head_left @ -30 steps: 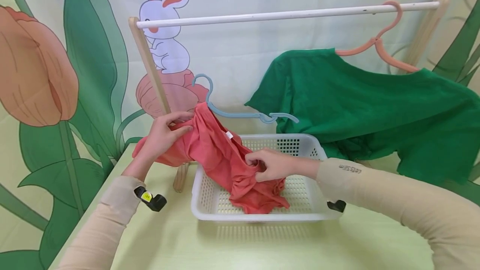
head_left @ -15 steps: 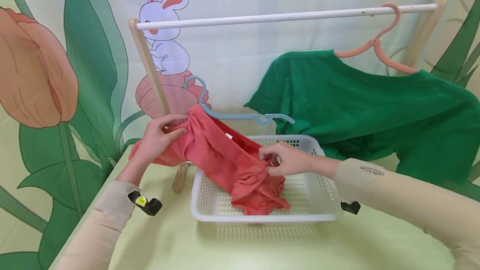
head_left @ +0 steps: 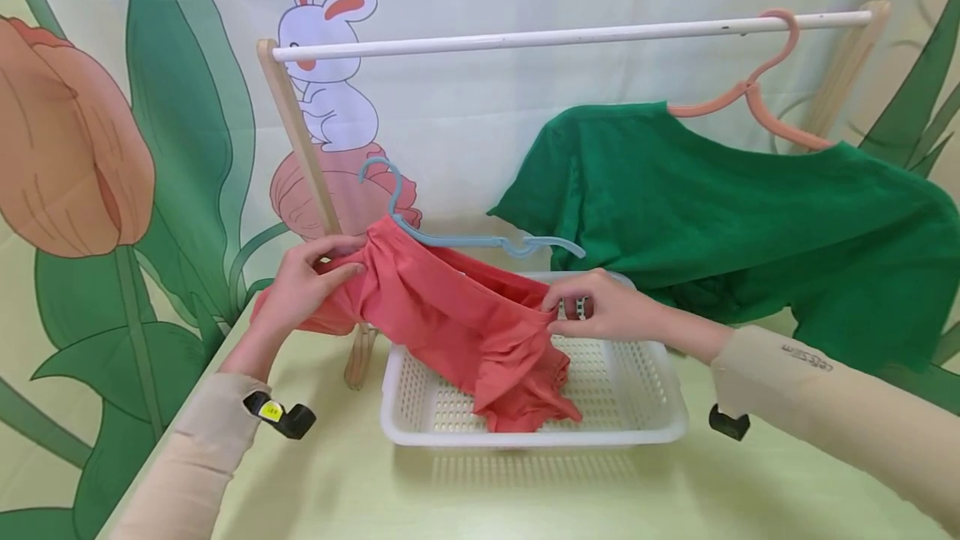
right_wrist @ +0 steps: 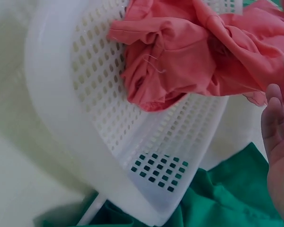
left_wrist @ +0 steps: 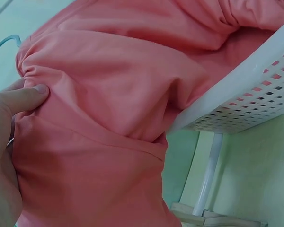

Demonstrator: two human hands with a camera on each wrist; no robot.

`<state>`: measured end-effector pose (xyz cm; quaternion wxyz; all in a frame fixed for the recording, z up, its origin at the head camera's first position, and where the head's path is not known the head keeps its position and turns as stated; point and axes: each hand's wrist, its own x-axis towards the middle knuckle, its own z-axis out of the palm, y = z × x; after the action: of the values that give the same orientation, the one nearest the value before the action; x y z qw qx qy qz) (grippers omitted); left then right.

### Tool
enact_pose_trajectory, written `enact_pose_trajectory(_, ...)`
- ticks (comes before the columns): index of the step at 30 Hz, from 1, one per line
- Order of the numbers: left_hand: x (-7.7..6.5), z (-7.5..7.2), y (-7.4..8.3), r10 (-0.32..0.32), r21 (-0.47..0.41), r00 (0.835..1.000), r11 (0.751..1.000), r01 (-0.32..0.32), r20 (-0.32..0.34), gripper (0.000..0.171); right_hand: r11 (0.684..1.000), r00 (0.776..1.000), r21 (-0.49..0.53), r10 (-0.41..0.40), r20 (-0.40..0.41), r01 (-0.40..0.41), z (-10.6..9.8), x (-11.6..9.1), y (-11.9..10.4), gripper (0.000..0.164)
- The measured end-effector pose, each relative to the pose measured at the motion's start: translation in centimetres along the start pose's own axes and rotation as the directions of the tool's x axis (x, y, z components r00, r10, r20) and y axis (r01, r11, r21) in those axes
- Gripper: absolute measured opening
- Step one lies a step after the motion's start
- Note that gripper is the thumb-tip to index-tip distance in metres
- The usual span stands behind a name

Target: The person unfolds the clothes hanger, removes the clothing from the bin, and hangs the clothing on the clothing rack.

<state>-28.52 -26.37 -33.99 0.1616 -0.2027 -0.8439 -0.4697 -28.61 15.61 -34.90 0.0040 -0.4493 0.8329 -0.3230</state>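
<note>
A coral-red T-shirt [head_left: 450, 298] is stretched between both hands, its lower part bunched inside the white basket [head_left: 536, 439]. My left hand [head_left: 303, 277] pinches the shirt near its left shoulder, thumb on top of the cloth in the left wrist view. At the neckline's right end my right hand [head_left: 600, 307] pinches the collar edge. A light blue hanger [head_left: 457, 241] has its left arm inside the shirt's neck, while its right arm lies outside, above the opening. Its hook [left_wrist: 4, 47] sticks up past the left shoulder.
A green T-shirt [head_left: 720, 215] hangs on a pink hanger [head_left: 783, 127] at the right of a white rail [head_left: 555, 38]. Wooden posts [head_left: 296, 132] carry the rail. The basket stands on a pale green table [head_left: 337, 482] before a printed backdrop.
My right hand has moved right, pulling the collar edge and spreading the neckline. My left hand and the blue hanger have shifted slightly left and down.
</note>
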Motion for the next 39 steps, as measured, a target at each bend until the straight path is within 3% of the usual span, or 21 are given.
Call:
enact_pose_trajectory(12, -0.6, 0.0, 0.1, -0.039, -0.006, 0.998, 0.999, 0.039, 0.044, 0.034, 1.000, 0.999, 0.007, 0.000, -0.051, 0.001, -2.3, -2.3, 0.5, 0.031)
enact_pose_trajectory(20, -1.1, -0.2, 0.0, 0.011, 0.006, 0.999, 1.000, -0.011, 0.053, 0.032, 1.000, 0.999, 0.001, -0.012, -0.034, 0.012, -3.6, -3.3, 0.4, 0.032)
enact_pose_trajectory(29, -1.2, -0.1, -0.4, 0.042, -0.067, 0.995, 0.997, -0.036, 0.089, 0.032, 0.999, 0.999, -0.017, -0.042, 0.001, 0.042, -5.0, -3.6, 0.4, 0.033)
enact_pose_trajectory(39, -0.8, -0.3, -0.7, 0.011, 0.002, 0.994, 1.000, -0.012, 0.109, 0.032, 0.997, 0.998, -0.040, -0.059, 0.002, 0.059, -6.6, -3.0, 0.2, 0.026)
